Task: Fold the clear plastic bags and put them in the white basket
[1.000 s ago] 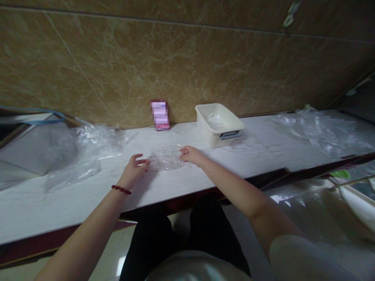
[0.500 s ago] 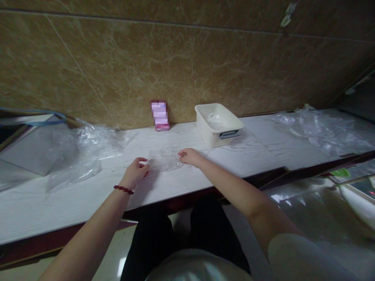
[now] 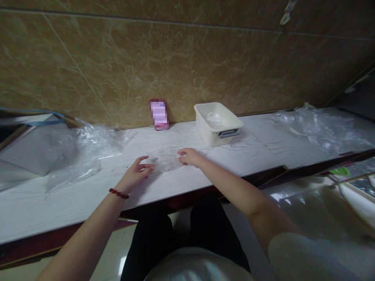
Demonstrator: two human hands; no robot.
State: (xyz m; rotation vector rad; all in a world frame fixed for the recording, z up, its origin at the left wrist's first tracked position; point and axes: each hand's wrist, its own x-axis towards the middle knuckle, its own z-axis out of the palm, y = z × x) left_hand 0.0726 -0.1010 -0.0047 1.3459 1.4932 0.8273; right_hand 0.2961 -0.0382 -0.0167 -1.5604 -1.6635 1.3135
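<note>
On the table we find the right hand pinching clear plastic, the left hand spread-fingered beside it, arranging likely underway, next needing light pressure.

The person's left arm stretches forward, the left hand loosely parted, its index finger lifted away from the thumb. The right arm, bent at the elbow, angles inward; the right hand curls its fingers toward the thumb.

Clear plastic partly hidden by right hand, phone screen pixelated
</note>
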